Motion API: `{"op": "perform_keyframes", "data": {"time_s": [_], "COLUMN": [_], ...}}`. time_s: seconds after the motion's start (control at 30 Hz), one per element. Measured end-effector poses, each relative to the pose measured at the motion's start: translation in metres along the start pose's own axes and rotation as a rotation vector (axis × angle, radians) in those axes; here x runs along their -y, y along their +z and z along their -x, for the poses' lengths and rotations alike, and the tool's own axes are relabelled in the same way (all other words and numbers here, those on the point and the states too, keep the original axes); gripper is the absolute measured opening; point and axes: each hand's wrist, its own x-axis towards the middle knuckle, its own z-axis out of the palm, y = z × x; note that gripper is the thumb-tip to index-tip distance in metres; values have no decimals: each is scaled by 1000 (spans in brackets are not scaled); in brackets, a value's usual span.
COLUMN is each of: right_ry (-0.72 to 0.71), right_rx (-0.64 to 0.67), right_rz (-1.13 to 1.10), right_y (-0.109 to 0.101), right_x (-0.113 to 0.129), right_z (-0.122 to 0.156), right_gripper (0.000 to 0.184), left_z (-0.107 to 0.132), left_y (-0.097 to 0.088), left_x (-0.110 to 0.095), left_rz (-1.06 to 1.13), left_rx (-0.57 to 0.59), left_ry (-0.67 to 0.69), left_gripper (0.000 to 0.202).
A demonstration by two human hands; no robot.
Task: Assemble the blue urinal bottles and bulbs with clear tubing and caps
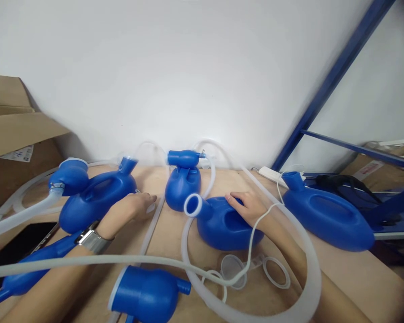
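My right hand (248, 207) grips the handle of a blue plastic urinal bottle (218, 231), which lies low with its open, white-rimmed neck pointing up and left. To the left, my left hand (132, 210) is closed just above the table, beside another blue bottle (97, 197). A small clear plastic piece (151, 208) shows at its fingertips, partly hidden by them. In front of my right hand's bottle lies a clear round cap (234, 271) with a strap and ring (276, 272). A blue funnel-shaped head (144, 294) rests at the near edge.
Further blue bottles stand at the back (182, 188) and at the right (326, 217). A wide pale hose (314, 273) loops around the middle, and a white cable (121, 259) crosses the foreground. At left are a phone (23, 242) and a cardboard box (23, 134); a blue metal frame (333, 85) rises at right.
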Motion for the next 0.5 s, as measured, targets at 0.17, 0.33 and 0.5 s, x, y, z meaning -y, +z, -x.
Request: {"op": "perform_keyframes", "data": {"time_s": [0.17, 0.33, 0.5], "right_ry": [-7, 14, 20], "right_rx": [5, 6, 11], "right_rz": [-12, -19, -17], "right_y": [0, -1, 0], "right_x": [0, 2, 2], "right_z": [1, 1, 0], "right_gripper": [50, 49, 50], "left_z": [-7, -18, -4], "left_y": [-16, -43, -82], "left_x": [-11, -10, -24], "left_rz": [-32, -15, -20], "left_rx": [170, 286, 218], "left_ry": [-56, -81, -69], "left_gripper": [21, 37, 31]}}
